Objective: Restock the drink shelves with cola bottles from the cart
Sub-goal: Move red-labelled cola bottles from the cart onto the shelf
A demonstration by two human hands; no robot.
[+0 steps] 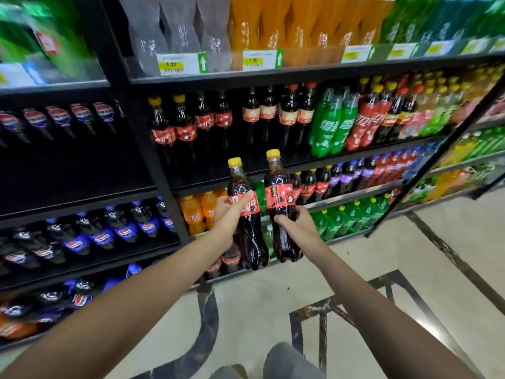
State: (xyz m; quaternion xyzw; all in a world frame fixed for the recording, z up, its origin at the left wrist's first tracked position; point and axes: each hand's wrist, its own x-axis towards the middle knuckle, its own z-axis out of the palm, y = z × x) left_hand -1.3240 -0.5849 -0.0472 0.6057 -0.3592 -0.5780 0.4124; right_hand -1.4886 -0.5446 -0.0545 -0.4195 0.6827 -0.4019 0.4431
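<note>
Head view, left hand (pixel 226 214): fingers curled round the left cola bottle (pixel 250 236) at its label, upright before the drink shelves (pixel 300 160).
Right hand (pixel 299 224): gripped the right cola bottle (pixel 278 192) below its label, just beside the other.
Handling: both full, so probably weighty. The plastic looked smooth, and the waist seemed the surest hold.

White-and-yellow paper shelf tag (pixel 175 64) reads 3.00, the next tag along (pixel 258 60) 1.00, each beside a white-on-green up-arrow. Blue-labelled dark plastic bottles (pixel 102 237) show the Pepsi globe. Red labels on the yellow-capped cola bottles (pixel 280 196): can't read the script.
</note>
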